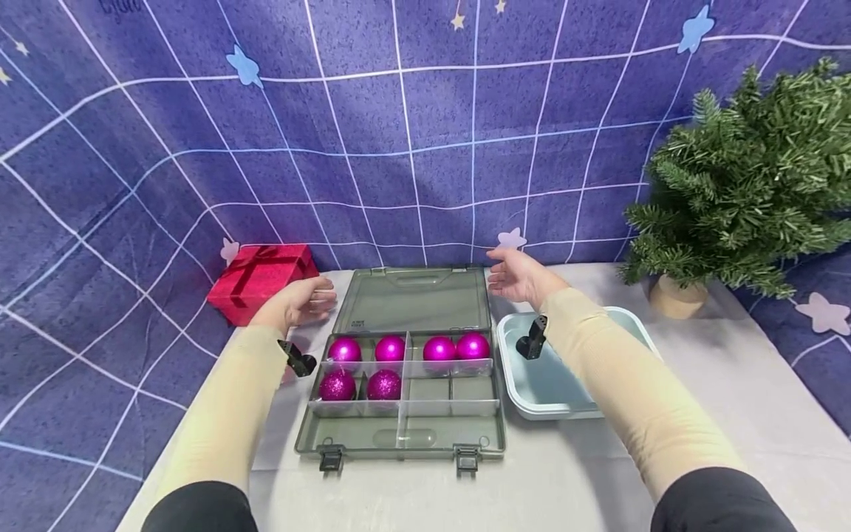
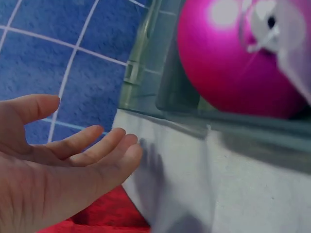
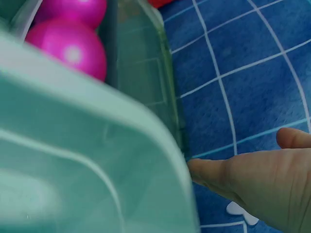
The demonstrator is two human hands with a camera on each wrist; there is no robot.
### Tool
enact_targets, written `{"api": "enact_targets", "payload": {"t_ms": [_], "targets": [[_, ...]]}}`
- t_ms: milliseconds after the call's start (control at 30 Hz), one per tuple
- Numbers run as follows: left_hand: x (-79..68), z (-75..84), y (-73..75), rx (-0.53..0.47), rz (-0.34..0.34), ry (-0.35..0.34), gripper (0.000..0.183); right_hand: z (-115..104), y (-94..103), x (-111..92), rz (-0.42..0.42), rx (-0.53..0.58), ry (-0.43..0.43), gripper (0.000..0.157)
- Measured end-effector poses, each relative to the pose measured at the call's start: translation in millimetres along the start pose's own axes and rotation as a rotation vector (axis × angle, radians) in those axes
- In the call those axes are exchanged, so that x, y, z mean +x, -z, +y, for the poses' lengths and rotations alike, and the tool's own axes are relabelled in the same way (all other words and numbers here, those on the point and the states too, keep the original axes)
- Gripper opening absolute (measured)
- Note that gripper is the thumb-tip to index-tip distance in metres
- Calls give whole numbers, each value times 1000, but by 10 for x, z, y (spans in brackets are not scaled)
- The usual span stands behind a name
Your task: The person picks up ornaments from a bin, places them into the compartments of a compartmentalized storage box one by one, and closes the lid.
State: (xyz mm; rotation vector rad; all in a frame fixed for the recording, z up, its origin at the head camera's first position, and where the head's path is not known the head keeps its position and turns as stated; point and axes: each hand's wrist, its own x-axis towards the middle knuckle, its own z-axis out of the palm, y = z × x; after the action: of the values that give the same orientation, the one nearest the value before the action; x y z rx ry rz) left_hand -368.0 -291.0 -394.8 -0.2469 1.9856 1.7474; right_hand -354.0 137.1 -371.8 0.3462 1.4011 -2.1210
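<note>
evidently, neither hand bore any load: the left hand (image 1: 302,301) hung loosely outstretched just left of the lid (image 1: 419,304), and the right hand (image 1: 521,276) hovered near its other edge, slack and gripping nothing. between the forearms the divided case (image 1: 372,448) lay with that lid tipped back; four smooth magenta balls (image 1: 439,349) sat in its back row and two glittery balls (image 1: 384,385) in the left half of the middle row. one risk, i judged, was height: a ball standing too proud of the dividers (image 1: 362,408) could have kept the lid from seating, though these partly hid how deep each rested. a lopsided pull on the lid could have jolted the balls. the right forearm (image 1: 618,377) crossed above the blue tray (image 1: 552,395), so its black wrist camera (image 1: 535,338) might have snagged the rim.
</note>
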Motion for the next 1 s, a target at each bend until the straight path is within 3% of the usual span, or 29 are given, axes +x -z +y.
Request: {"api": "enact_targets", "payload": {"t_ms": [167,400,533,700,867,1000], "targets": [[-10,-112,13,-67,-31,2,33,80,25,55,-2,-37,-27,78],[18,-135,-50,-61,-88,-27,56,104,7,105,-10,-131,-59,77],[32,-102,-90,-97,-64,-4,56,107,1,118,-30,-122,-78,75],[8,-66,-133,-133,-38,16,55,109,13,104,16,-110,-66,76],[-37,-37,-154,-167,-6,-5,58,89,15,98,69,-69,-36,73],[-117,67,-162,-133,12,-52,59,16,-7,56,101,-61,-7,68]]}}
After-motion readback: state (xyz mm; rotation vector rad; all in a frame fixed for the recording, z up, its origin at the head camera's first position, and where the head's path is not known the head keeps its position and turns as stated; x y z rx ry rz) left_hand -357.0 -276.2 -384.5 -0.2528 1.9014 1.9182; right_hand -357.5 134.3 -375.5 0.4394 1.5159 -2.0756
